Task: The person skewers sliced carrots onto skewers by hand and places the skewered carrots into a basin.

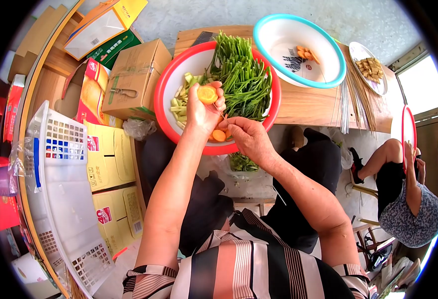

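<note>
My left hand [206, 107] is closed around an orange carrot slice [207, 94], held over a white basin with a red rim [160, 94]. Close by, my right hand [249, 139] pinches a thin skewer [279, 195], whose far end shows below my right forearm. Part of its length is hidden by my hand and arm. Several carrot slices [219, 135] lie in the basin's near side, under my hands. Pale green cut vegetable pieces [180, 102] sit on its left, and a heap of leafy green stems [241, 74] fills the right.
On the wooden table [298, 107] stand a blue-rimmed basin [341, 74] with carrot pieces, bundles of thin skewers [358, 99] and a plate of brown chunks [370, 70]. Boxes [132, 79] and a white plastic basket [62, 184] are at left. Another person [411, 214] sits at right.
</note>
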`<action>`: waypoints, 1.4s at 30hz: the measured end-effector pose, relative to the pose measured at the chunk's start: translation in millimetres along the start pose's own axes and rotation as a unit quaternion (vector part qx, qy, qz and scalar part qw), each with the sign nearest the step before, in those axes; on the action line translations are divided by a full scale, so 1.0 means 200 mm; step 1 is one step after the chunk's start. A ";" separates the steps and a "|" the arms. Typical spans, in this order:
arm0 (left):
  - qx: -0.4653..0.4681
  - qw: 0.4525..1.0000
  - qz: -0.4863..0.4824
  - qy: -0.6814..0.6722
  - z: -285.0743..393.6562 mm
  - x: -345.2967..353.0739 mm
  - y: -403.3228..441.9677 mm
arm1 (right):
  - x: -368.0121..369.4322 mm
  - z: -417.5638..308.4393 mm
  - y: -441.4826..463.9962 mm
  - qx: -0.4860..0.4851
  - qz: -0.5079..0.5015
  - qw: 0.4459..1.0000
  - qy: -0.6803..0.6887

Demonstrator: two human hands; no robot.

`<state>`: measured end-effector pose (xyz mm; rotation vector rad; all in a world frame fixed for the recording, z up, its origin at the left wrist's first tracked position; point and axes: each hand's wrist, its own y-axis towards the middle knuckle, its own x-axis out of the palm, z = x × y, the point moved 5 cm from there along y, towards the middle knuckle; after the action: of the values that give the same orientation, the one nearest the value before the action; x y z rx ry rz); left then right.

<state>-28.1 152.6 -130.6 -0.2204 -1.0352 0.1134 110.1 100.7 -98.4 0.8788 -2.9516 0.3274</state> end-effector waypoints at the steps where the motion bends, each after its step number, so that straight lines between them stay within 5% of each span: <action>1: -0.005 1.000 0.002 0.001 0.00 0.00 0.00 | 0.00 -0.01 0.00 -0.002 0.010 1.000 -0.020; 12: -0.039 0.998 0.032 0.024 -0.08 0.04 -0.06 | 0.01 0.01 0.03 -0.024 0.049 0.998 -0.024; 26: 0.000 0.995 0.056 0.078 -0.11 0.06 -0.08 | 0.05 0.02 0.10 0.016 0.058 0.986 0.157; 39: 0.024 0.996 -0.005 0.081 -0.10 0.08 -0.07 | 0.02 -0.01 0.07 -0.041 0.054 0.995 0.070; 42: 0.022 0.996 0.008 0.091 -0.12 0.09 -0.08 | 0.00 0.03 0.10 0.014 0.042 0.987 0.154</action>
<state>2.3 137.4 -123.9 -0.1943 -0.8495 0.1282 99.5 115.0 -107.7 0.6393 -2.7074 0.4627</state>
